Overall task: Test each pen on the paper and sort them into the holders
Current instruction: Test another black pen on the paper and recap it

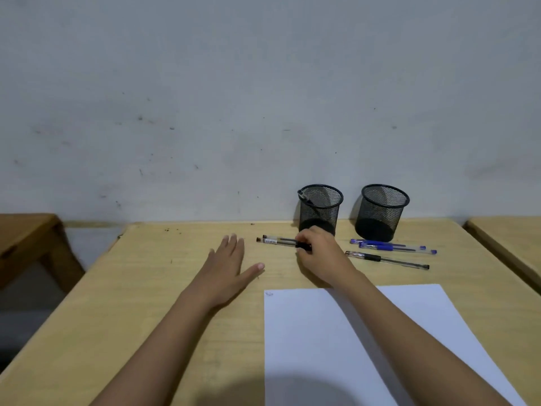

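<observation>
At the curled fingers of the right hand [319, 253] lie two clear pens [278, 241] with black ends; one carries a white label with dark print. Rightward of those fingers, the blue pens [389, 247] have clear barrels with deep blue caps and grips, and the single pen [386, 260] is clear with a black grip. Beyond the fingertips, the left holder [320, 208] and right holder [382, 212] are black wire mesh with solid black bases. The desk [146, 288] is pale yellow wood, faintly grained. The paper [322, 347] is white, with a small dark scribble, perhaps ink, at the corner nearest the left hand [228, 265]. The wall [234, 98] is grey-white with dark specks.
</observation>
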{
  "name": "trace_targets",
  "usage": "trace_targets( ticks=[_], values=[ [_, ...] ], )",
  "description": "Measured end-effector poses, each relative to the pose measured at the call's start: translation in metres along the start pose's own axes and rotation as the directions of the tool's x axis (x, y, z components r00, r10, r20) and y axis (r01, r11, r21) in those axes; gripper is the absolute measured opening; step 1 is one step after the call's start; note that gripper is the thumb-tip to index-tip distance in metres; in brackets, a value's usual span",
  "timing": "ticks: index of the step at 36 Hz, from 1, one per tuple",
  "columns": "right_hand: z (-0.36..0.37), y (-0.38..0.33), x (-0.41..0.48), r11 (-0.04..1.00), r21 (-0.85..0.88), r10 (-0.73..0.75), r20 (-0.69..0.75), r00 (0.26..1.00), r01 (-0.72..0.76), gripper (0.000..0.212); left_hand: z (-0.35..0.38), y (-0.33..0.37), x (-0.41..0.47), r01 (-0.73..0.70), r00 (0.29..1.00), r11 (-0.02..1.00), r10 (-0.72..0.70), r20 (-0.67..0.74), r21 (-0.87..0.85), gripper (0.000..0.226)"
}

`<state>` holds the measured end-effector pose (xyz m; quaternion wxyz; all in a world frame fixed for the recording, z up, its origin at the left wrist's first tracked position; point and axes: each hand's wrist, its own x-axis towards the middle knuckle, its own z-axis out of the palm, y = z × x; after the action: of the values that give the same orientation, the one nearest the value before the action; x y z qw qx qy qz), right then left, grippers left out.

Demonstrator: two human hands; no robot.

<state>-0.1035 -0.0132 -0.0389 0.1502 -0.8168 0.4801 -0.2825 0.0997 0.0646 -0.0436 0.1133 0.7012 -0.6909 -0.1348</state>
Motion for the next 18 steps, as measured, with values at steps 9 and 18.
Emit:
trace_targets(
  ticks=[9,18],
  values=[
    [0.013,-0.012,0.012,0.980,-0.195,-0.021,0.057,0.998,0.032,0.019,0.011,-0.007,-0.003,0.040,0.998,0.997,-0.043,0.044,0.061,0.082],
    [0.010,-0.031,0.009,0.989,0.145,0.008,-0.015,1.000,-0.006,0.023,0.011,-0.006,-0.006,0.046,0.999,0.998,-0.046,0.002,0.041,0.081]
  ],
)
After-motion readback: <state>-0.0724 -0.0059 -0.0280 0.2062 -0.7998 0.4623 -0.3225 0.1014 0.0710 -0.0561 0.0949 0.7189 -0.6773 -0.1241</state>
